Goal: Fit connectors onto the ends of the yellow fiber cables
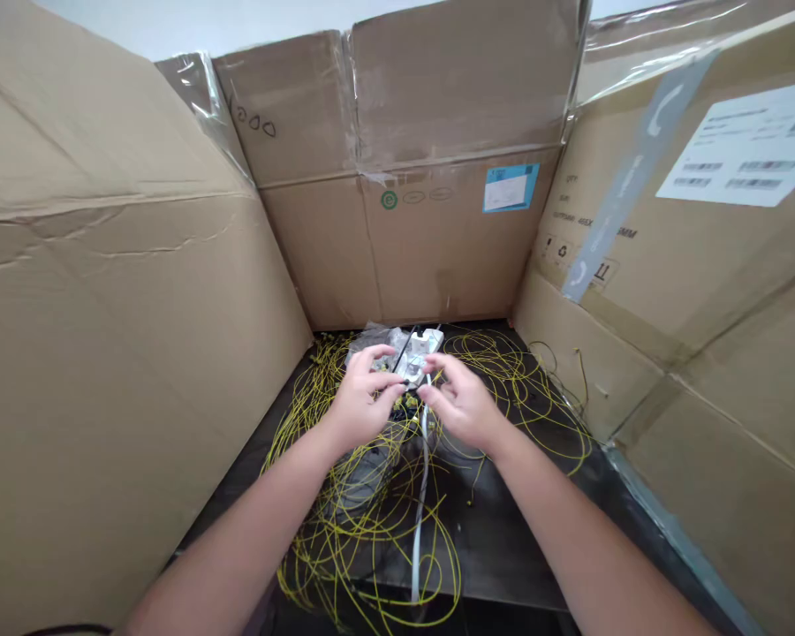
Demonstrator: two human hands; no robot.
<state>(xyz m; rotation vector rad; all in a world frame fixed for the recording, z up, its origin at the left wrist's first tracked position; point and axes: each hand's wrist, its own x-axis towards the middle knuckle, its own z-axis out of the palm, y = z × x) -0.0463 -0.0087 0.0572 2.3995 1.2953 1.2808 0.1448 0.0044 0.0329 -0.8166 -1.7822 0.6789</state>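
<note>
My left hand [362, 402] is at the left of a white slotted block [428, 340], its thumb and fingers pinched at a small dark piece too small to name. A thin black rod [405, 348] slants up just beyond these fingertips. My right hand [462, 405] is at the block's right side, thumb and forefinger apart, with nothing visible between them. Beneath both hands lie small yellow and black pieces [407, 405], partly hidden. A white cable [419, 530] runs from the block toward the table's front edge.
Yellow thin cables [305, 424] lie tangled on the left, with more loops [503, 367] on the right. A clear plastic bag [374, 338] lies behind my left hand. Cardboard walls stand at the left [119, 371], back [437, 256] and right [722, 291] of the dark table [503, 548].
</note>
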